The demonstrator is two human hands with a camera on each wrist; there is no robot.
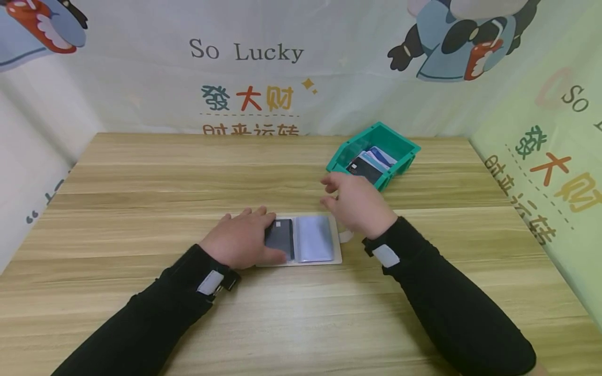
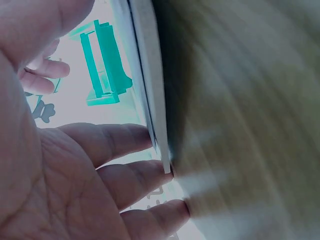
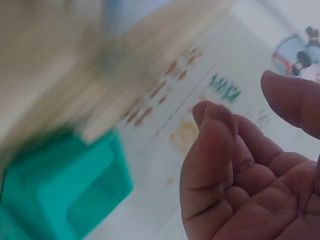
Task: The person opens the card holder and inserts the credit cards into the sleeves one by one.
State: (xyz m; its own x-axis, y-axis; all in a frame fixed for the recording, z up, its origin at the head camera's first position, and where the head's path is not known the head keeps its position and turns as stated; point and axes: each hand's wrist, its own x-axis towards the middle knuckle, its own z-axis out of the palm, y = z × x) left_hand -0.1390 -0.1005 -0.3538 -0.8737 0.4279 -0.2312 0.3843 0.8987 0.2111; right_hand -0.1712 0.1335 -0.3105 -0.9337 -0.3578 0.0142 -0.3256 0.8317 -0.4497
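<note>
An opened card holder (image 1: 315,238) with clear sleeves lies flat on the wooden table. Its left sleeve contains a dark card (image 1: 282,243); the right sleeve looks pale bluish. My left hand (image 1: 242,240) rests on the holder's left part with fingers spread, hiding that side. In the left wrist view, fingertips (image 2: 140,137) touch the holder's edge. My right hand (image 1: 359,203) hovers between the holder and a teal bin (image 1: 404,141), its fingers loosely bent and thumb apart, holding nothing. Several cards (image 1: 366,168), dark, blue and white, lie inside the bin.
A white tab (image 1: 346,236) sticks out from the holder's right edge. Behind the table (image 1: 164,172) hangs a printed cloth (image 1: 155,68), with more cloth along both sides. The bin stands near the back edge, right of centre.
</note>
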